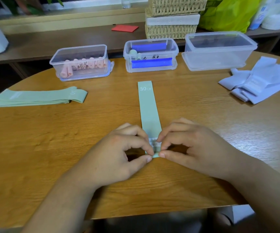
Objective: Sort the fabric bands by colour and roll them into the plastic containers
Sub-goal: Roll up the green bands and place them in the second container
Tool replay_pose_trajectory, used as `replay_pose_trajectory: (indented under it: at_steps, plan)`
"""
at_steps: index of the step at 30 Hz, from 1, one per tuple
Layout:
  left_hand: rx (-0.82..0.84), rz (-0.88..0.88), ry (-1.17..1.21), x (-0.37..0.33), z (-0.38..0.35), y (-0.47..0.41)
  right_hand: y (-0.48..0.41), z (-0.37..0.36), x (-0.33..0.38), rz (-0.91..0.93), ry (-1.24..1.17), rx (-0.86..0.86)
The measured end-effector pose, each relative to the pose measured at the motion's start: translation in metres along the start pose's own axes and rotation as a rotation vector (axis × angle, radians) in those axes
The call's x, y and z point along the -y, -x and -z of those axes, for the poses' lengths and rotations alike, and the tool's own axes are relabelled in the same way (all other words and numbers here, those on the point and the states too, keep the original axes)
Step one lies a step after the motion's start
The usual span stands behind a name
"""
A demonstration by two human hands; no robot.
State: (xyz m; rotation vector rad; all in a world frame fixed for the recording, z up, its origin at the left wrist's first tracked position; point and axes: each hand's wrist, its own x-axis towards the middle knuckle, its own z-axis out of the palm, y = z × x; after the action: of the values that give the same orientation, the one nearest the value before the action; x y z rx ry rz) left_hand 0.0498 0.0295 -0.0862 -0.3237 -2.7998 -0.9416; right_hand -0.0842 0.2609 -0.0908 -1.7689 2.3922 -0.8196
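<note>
A mint green fabric band (148,105) marked "30 LB" lies flat, running away from me on the wooden table (194,105). My left hand (119,153) and my right hand (189,145) both pinch its near end, where a small fold or roll begins. A stack of green bands (35,98) lies at the left. Pale lilac bands (260,81) lie heaped at the right. Three clear plastic containers stand behind: the left one (80,63) holds rolled pink bands, the middle one (151,54) with blue clips holds rolled green bands, the right one (219,51) looks empty.
Wicker baskets (172,17) are stacked behind the middle container. A red sheet (125,28) lies on the low shelf beyond. A bright green bag (228,12) sits at the back right. The table's near edge runs just under my forearms.
</note>
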Motion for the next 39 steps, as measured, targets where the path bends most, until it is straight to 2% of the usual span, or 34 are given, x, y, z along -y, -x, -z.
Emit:
replay_pose_trajectory:
  at_steps: [8,28,32,39]
  plan:
    - [-0.018,-0.001,0.024,0.0028,-0.0005,0.0014,0.0021,0.0021,0.0017,0.013,-0.014,-0.006]
    - [-0.101,-0.067,-0.217,0.0063,-0.0020,-0.0012,0.0018,-0.0032,0.0028,0.030,0.172,-0.147]
    - [-0.088,-0.042,-0.244,0.0067,-0.0016,-0.0006,0.0016,-0.0029,0.0055,0.096,0.143,-0.088]
    - [-0.091,0.039,-0.256,0.0010,-0.0003,-0.0029,0.0012,-0.0064,0.0017,0.044,0.187,-0.103]
